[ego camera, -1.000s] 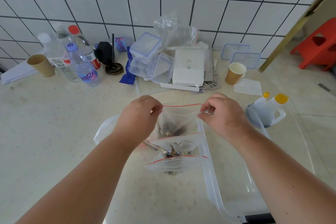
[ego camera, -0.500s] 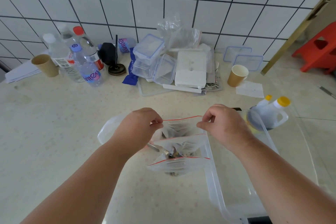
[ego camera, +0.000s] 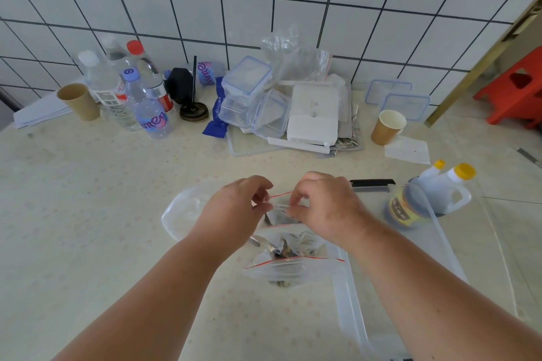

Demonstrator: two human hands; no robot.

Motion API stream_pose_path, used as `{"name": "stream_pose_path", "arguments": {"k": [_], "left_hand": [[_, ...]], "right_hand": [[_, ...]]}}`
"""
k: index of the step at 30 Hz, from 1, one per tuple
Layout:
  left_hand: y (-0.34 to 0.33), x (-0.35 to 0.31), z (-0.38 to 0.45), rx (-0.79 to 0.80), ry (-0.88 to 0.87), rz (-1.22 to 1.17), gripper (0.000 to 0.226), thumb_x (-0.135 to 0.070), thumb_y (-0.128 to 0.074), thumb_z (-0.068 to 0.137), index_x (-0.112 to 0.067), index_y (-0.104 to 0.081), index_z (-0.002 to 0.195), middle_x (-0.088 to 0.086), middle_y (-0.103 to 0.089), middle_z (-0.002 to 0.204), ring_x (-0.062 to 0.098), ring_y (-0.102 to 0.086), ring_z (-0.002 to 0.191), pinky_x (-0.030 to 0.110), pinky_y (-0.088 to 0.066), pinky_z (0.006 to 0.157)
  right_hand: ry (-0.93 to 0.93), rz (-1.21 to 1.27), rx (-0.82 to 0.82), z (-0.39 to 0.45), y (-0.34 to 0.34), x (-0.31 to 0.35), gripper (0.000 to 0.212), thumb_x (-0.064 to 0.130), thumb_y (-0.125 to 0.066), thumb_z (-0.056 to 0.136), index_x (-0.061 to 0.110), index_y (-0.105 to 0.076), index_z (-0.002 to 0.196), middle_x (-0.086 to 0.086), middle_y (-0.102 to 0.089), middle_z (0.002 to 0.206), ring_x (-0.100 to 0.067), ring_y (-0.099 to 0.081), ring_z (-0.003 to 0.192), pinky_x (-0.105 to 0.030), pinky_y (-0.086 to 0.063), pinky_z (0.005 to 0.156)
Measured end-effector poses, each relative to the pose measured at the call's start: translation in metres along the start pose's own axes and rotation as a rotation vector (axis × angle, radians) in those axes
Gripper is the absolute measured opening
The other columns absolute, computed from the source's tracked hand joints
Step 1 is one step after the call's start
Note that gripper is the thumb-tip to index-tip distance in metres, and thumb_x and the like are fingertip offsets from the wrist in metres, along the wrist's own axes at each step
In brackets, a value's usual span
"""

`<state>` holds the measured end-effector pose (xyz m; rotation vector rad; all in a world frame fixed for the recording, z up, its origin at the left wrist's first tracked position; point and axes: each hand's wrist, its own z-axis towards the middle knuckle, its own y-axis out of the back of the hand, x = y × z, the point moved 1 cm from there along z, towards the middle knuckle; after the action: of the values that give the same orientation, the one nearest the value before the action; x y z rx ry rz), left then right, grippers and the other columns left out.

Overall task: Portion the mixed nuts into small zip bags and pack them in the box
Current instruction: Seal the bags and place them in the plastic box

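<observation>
Hands meet over the table centre: left hand [ego camera: 234,211] and right hand [ego camera: 325,208] each pinch the red-striped top edge of a small zip bag [ego camera: 280,205], fingers narrow and closed on the plastic, thumbs nearly touching. Directly below, toward six o'clock, another zip bag [ego camera: 290,267] lies on the table [ego camera: 88,214] with dark nuts [ego camera: 289,250] and a spoon [ego camera: 264,245] showing through it. Its right edge touches the clear box [ego camera: 352,302] at five o'clock. A yellow-capped jug [ego camera: 431,199] stands at three o'clock; water bottles [ego camera: 146,105] cluster at ten o'clock.
</observation>
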<state>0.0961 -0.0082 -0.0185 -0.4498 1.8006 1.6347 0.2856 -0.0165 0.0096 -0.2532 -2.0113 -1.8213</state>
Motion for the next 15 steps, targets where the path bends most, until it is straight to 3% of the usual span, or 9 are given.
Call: {"name": "stream_pose_path", "arguments": {"k": [2,5,8,10,12,15], "left_hand": [[0.0,0.002,0.001,0.014,0.038,-0.007,0.03,-0.026,-0.076,0.091,-0.031,-0.071,0.12,-0.029,-0.06,0.083,-0.024,-0.053,0.082,-0.002,-0.038,0.071],[-0.001,0.002,0.002,0.005,0.056,-0.013,0.021,-0.028,-0.077,0.091,-0.027,-0.076,0.112,-0.025,-0.062,0.083,-0.017,-0.055,0.076,-0.002,-0.038,0.072],[-0.001,0.0,0.001,0.004,0.036,-0.029,0.015,-0.023,-0.073,0.093,-0.028,-0.076,0.107,-0.026,-0.062,0.083,-0.016,-0.057,0.079,-0.001,-0.039,0.072],[-0.001,-0.002,-0.001,0.001,0.018,-0.05,0.015,-0.022,-0.069,0.095,-0.029,-0.076,0.107,-0.026,-0.063,0.086,-0.018,-0.056,0.087,0.001,-0.041,0.071],[-0.001,-0.005,0.0,0.002,0.023,-0.065,0.014,-0.029,-0.064,0.096,-0.031,-0.075,0.104,-0.025,-0.066,0.087,-0.014,-0.057,0.09,0.007,-0.042,0.066],[-0.003,-0.011,0.007,0.013,0.051,0.021,0.018,-0.045,-0.062,0.096,-0.031,-0.073,0.098,-0.018,-0.067,0.088,-0.001,-0.061,0.078,0.012,-0.039,0.063]], "right_hand": [[0.014,0.023,-0.029,-0.001,0.0,0.001,0.011,0.035,-0.076,0.08,0.025,-0.071,0.079,0.012,-0.059,0.088,-0.014,-0.06,0.092,-0.037,-0.041,0.091],[0.032,0.022,-0.043,-0.004,-0.001,0.002,0.01,0.033,-0.073,0.081,0.024,-0.07,0.079,0.011,-0.062,0.092,-0.013,-0.06,0.095,-0.037,-0.041,0.092],[0.035,0.044,-0.036,-0.004,-0.001,0.004,0.012,0.034,-0.068,0.086,0.024,-0.073,0.089,0.013,-0.064,0.101,-0.01,-0.06,0.099,-0.038,-0.04,0.097],[0.037,0.061,-0.041,-0.003,-0.001,0.005,0.014,0.023,-0.063,0.09,0.022,-0.076,0.097,0.013,-0.066,0.104,-0.011,-0.061,0.098,-0.041,-0.042,0.098],[0.038,0.083,-0.054,-0.003,0.0,0.005,0.021,0.013,-0.06,0.092,0.02,-0.077,0.102,0.011,-0.068,0.105,-0.015,-0.064,0.098,-0.042,-0.045,0.096],[0.034,0.096,-0.058,-0.002,0.001,0.006,0.025,0.012,-0.059,0.094,0.023,-0.076,0.109,0.008,-0.069,0.103,-0.018,-0.064,0.098,-0.042,-0.047,0.093]]}}
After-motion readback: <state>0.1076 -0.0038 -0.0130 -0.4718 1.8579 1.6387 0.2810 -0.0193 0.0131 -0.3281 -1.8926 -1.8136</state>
